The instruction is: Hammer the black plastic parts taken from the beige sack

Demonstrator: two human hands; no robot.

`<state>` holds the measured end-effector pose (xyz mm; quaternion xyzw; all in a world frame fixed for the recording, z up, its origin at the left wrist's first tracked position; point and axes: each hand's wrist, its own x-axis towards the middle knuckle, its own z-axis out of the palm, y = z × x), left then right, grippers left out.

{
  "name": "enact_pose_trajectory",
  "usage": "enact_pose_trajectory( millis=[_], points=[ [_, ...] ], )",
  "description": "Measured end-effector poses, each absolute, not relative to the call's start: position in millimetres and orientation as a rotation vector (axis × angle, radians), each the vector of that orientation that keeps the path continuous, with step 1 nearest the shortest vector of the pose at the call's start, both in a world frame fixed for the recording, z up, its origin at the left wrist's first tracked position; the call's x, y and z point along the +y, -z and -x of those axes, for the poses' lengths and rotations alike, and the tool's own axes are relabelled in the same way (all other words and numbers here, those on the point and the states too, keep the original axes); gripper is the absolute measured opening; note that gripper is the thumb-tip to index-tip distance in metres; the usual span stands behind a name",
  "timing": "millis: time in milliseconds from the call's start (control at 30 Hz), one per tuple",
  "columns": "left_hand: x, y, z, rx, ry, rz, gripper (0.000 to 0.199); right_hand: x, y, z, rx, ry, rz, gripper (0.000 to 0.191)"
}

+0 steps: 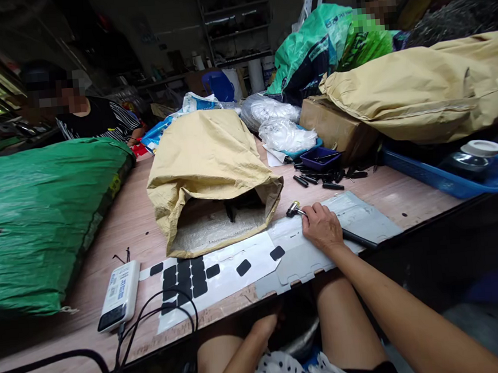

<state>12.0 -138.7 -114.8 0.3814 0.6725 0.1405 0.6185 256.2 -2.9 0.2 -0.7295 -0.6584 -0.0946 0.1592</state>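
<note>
My right hand [322,226] is closed around a small hammer [360,238], which has a black handle and a metal head with a yellowish face. The hammer lies low over a grey plastic sheet [372,217] at the table's front edge. Below that edge, between my knees, is my left hand [267,326]; its fingers are lost in shadow. A white sheet with black rounded stickers [191,274] lies left of the grey one. Just behind it an open tan sack [212,155] faces me, with something dark inside.
A green sack [40,220] fills the left side, near a white power bank [119,294] with black cables. Several black tube-like parts [333,186] lie beside a purple basket [320,158]. At right are a blue tray [438,174] and jar. Two people sit across the table.
</note>
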Motion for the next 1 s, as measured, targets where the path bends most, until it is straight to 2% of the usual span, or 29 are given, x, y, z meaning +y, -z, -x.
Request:
enact_pose_trajectory(
  millis=[133,233,333,433,500,567,633,700,800,900,1000],
  points=[
    [-153,86,-13,1.459,-0.309,-0.946,0.042,-3,1,-256,-1.883,0.292,2.089,0.023],
    [-144,34,-15,1.191,-0.359,-1.032,0.046,-3,1,-255,-1.884,0.306,2.092,0.023],
    [-96,-26,-13,1.069,-0.462,-1.283,0.04,-4,0,-255,-1.88,0.312,2.093,0.023],
    [-19,-59,-3,1.381,-0.857,-1.413,0.033,-4,0,-255,-1.88,0.301,2.083,0.022],
    [32,-63,7,1.751,-1.003,-1.458,0.025,-3,0,-255,-1.879,0.29,2.081,0.022],
    [70,-56,15,2.117,-0.949,-1.486,0.021,-3,-1,-255,-1.879,0.277,2.086,0.022],
    [91,-48,22,2.268,-0.846,-1.507,0.024,-3,-2,-255,-1.882,0.265,2.089,0.021],
    [96,-42,27,2.267,-0.737,-1.544,0.029,-3,-3,-255,-1.883,0.258,2.093,0.021],
    [83,-40,34,2.276,-0.576,-1.591,0.023,-3,-3,-255,-1.878,0.253,2.1,0.021],
    [56,-42,34,2.231,-0.681,-1.631,0.018,-3,-3,-254,-1.877,0.255,2.103,0.021],
    [25,-42,20,1.918,-0.845,-1.797,0.016,-4,-3,-254,-1.88,0.264,2.107,0.021]
  ],
)
